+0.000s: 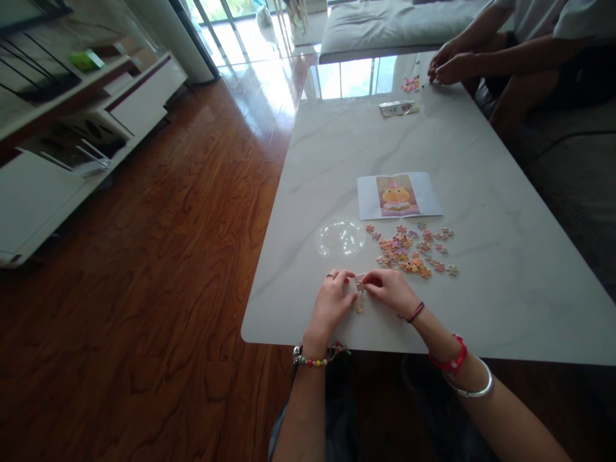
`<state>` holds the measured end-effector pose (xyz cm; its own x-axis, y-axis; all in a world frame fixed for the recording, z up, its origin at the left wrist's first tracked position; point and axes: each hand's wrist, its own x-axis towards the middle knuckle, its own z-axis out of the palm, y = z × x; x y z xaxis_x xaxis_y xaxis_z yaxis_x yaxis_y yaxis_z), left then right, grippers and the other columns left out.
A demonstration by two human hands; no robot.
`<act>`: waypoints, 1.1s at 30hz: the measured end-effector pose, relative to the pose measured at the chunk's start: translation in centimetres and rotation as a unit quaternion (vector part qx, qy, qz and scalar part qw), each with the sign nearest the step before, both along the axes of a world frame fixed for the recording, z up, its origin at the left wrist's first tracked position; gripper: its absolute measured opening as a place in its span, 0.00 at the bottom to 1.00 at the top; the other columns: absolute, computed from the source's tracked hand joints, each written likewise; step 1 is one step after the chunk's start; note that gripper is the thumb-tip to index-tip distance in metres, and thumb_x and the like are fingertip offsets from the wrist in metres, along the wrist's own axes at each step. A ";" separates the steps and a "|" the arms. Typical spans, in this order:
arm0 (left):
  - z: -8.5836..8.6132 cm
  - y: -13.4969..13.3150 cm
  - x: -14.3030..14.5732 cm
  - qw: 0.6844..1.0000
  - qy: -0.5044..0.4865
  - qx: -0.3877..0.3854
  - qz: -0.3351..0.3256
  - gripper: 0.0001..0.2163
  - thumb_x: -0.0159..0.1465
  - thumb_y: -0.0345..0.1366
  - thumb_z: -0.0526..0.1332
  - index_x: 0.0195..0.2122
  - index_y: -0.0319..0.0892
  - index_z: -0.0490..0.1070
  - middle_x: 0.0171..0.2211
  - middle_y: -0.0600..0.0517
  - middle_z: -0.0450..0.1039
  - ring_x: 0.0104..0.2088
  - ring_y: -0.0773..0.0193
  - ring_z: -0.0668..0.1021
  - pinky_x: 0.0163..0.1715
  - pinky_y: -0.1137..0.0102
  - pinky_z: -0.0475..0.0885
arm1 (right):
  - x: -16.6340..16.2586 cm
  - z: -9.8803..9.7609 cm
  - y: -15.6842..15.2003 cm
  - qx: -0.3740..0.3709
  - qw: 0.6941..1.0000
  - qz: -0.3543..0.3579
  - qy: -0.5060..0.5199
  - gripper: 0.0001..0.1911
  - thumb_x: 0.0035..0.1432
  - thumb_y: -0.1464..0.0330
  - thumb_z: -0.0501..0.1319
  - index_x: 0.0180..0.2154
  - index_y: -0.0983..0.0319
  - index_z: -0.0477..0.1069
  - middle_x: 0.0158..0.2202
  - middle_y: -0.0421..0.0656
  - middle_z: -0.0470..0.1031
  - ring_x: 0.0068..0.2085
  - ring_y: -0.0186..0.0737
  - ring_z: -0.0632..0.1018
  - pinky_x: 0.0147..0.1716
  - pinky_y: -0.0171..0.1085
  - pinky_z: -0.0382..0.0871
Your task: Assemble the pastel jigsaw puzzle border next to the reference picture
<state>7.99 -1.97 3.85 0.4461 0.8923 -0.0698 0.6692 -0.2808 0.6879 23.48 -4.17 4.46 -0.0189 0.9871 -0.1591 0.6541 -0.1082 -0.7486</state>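
Note:
Both of my hands are low over the near part of the white marbled table point(308, 314). My left hand point(335, 298) has its fingers closed at the left edge of a few small joined jigsaw puzzle pieces point(360, 305). From the right, my right hand point(391, 289) pinches a puzzle piece at the top of that little strip. Just beyond my hands lies a loose pile of pink, orange and pale puzzle pieces point(407, 253). Behind the pile a folded paper sheet point(430, 192) lies flat, printed with a yellow cartoon figure.
A clear shiny round thing point(341, 238) lies left of the pile. Farther back are a wrapper point(398, 108) and small colourful bits point(410, 83). Another person's hands point(450, 67) rest at the far right edge. A white cabinet point(139, 106) stands left across the wooden floor.

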 end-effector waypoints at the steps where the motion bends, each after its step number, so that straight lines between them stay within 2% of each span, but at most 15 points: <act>1: 0.1 0.0 0.0 1.000 -0.003 -0.003 0.000 0.13 0.52 0.27 0.60 0.39 0.44 0.67 0.35 0.52 0.66 0.36 0.64 0.71 0.39 0.68 0.68 | -0.1 -0.1 0.0 0.001 1.000 0.003 -0.005 0.08 0.47 0.72 0.56 0.28 0.60 0.73 0.28 0.41 0.77 0.30 0.35 0.75 0.31 0.33 0.65; 5: 0.2 0.1 0.2 1.000 -0.007 -0.005 0.016 0.09 0.56 0.28 0.56 0.38 0.43 0.67 0.34 0.51 0.66 0.35 0.65 0.71 0.38 0.68 0.69 | 0.0 -0.2 0.1 -0.010 1.000 0.013 -0.019 0.08 0.48 0.72 0.55 0.27 0.60 0.73 0.28 0.42 0.77 0.30 0.35 0.75 0.32 0.34 0.65; 10: -0.2 0.2 0.5 0.999 0.000 0.036 0.009 0.10 0.58 0.27 0.54 0.39 0.45 0.69 0.35 0.51 0.65 0.35 0.66 0.71 0.38 0.69 0.69 | 1.0 -0.1 0.0 -0.018 1.000 0.017 -0.009 0.06 0.47 0.73 0.56 0.26 0.62 0.72 0.25 0.41 0.76 0.28 0.34 0.74 0.30 0.32 0.65; 16: -0.3 0.3 1.0 0.997 0.002 0.079 0.006 0.09 0.59 0.28 0.52 0.36 0.45 0.70 0.35 0.51 0.66 0.34 0.66 0.71 0.38 0.70 0.69 | 3.6 -0.1 0.0 -0.046 0.990 -0.040 0.125 0.07 0.49 0.67 0.54 0.28 0.63 0.68 0.23 0.40 0.72 0.22 0.31 0.72 0.19 0.30 0.64; 19: -0.5 0.3 1.3 0.997 0.001 0.080 0.005 0.09 0.59 0.29 0.53 0.36 0.44 0.71 0.35 0.51 0.66 0.34 0.66 0.71 0.38 0.70 0.69 | 5.1 0.0 -0.1 -0.062 0.978 -0.068 0.186 0.08 0.48 0.65 0.55 0.29 0.64 0.66 0.21 0.40 0.71 0.21 0.31 0.72 0.17 0.29 0.64; 26: -0.2 0.3 2.4 0.994 -0.007 0.107 0.006 0.08 0.59 0.29 0.53 0.37 0.44 0.70 0.36 0.50 0.66 0.36 0.65 0.71 0.39 0.69 0.69 | 8.4 0.1 -0.5 -0.056 0.980 -0.091 0.168 0.09 0.45 0.65 0.58 0.29 0.65 0.69 0.20 0.40 0.71 0.20 0.30 0.70 0.17 0.29 0.64; 30: 0.2 -0.1 3.8 0.991 -0.014 0.129 -0.012 0.08 0.60 0.30 0.53 0.37 0.43 0.69 0.37 0.49 0.67 0.38 0.64 0.70 0.40 0.68 0.68 | 9.8 0.2 -0.9 -0.066 0.983 -0.058 0.158 0.10 0.46 0.66 0.57 0.31 0.64 0.71 0.24 0.40 0.72 0.23 0.30 0.71 0.19 0.29 0.65; 33: 0.3 -0.7 5.0 0.988 -0.015 0.140 -0.063 0.08 0.59 0.29 0.54 0.38 0.44 0.69 0.38 0.49 0.68 0.40 0.64 0.70 0.42 0.66 0.68 | 9.8 0.2 -1.2 -0.079 0.985 -0.015 0.152 0.10 0.46 0.68 0.55 0.30 0.64 0.72 0.26 0.41 0.73 0.25 0.31 0.72 0.21 0.29 0.66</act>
